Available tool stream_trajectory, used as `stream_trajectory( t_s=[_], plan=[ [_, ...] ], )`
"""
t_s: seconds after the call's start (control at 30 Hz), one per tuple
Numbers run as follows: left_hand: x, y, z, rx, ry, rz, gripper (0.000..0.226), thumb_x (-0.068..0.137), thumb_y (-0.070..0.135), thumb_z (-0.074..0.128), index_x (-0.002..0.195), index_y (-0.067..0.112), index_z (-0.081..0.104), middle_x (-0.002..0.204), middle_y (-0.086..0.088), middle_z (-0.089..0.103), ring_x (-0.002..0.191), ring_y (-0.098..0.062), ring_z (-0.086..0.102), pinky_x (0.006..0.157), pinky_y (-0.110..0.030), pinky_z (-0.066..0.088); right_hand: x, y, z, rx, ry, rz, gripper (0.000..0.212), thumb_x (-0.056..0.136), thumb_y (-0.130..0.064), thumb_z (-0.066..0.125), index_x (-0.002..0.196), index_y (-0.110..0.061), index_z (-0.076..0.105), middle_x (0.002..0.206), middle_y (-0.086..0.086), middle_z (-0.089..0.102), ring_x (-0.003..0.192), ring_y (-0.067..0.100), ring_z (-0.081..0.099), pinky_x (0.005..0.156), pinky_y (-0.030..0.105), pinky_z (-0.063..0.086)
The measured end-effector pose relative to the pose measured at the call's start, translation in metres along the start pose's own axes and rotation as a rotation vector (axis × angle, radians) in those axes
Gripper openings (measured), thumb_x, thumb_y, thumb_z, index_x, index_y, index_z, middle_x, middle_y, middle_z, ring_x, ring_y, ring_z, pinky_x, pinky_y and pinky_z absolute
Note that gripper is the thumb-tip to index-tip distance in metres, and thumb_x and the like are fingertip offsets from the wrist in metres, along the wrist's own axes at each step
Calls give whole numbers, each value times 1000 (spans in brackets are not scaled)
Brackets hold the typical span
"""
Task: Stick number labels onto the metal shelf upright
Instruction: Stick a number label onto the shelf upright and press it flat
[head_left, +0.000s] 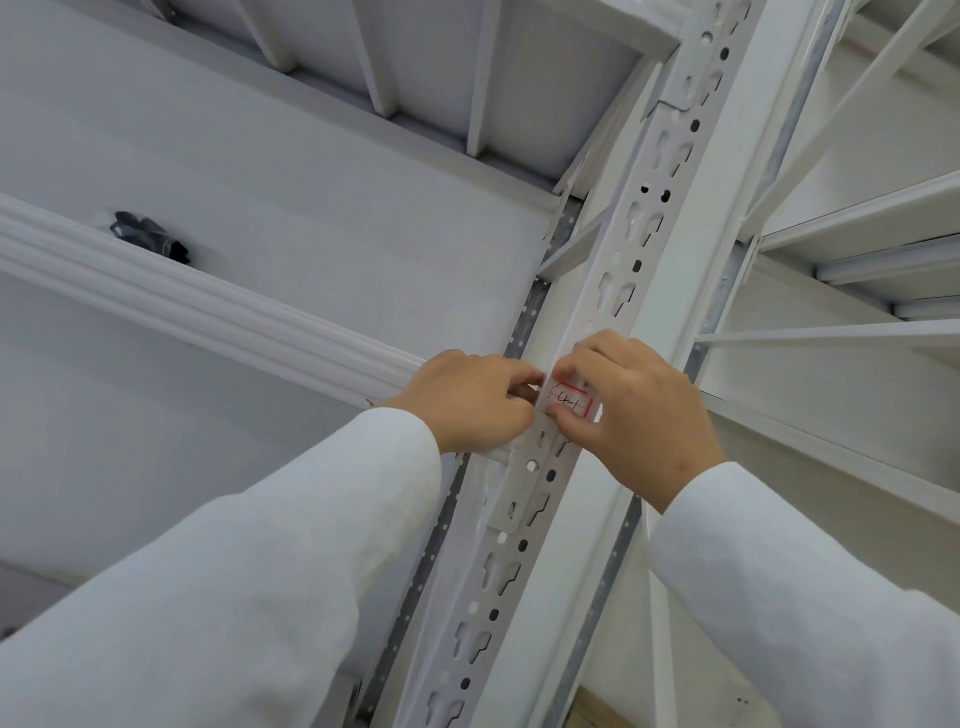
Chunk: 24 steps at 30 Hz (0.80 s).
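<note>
Both hands press a number label onto the white perforated shelf upright.

The label (571, 401), red-bordered with handwritten marks, lies on the face of the upright (618, 270). The left hand (470, 402) pinches its left edge with curled fingers; the right hand (631, 410) holds its right side, thumb under, fingers curled above. A black bundle (150, 236) sits on the left shelf (291, 228).

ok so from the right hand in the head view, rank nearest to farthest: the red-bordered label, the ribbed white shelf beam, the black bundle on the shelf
1. Red-bordered white paper label: on the perforated white metal upright, pinched under the right hand fingertips.
2. Ribbed white metal shelf beam: to the left, its near end beside the left hand.
3. Black crumpled bundle: farthest, far left on the shelf above that beam.
</note>
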<state>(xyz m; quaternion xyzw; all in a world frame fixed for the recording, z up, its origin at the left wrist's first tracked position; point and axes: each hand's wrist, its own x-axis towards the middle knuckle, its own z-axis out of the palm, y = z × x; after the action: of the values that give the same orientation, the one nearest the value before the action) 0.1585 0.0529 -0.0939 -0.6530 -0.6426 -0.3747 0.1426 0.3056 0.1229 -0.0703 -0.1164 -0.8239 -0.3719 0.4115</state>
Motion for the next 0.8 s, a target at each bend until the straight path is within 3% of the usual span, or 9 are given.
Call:
stream_trajectory(
  t_s=[0.37,0.8],
  plan=[
    [-1,0,0,3,5,10,45,88,21,40,128,38,50,124,14,62,110,-17,54,85,-24,34,0,0,-1,11,0,13,15,72,-20,74,83,-17,63,85,-2,60,71,19,52,47,31,46],
    [0,0,2,13,1,-10,44,86,20,39,126,35,52,120,11,64,107,-19,55,89,-27,39,0,2,14,-45,75,-40,13,67,-8,70,75,-11,61,73,3,58,67,23,48,43,37,47]
  ],
)
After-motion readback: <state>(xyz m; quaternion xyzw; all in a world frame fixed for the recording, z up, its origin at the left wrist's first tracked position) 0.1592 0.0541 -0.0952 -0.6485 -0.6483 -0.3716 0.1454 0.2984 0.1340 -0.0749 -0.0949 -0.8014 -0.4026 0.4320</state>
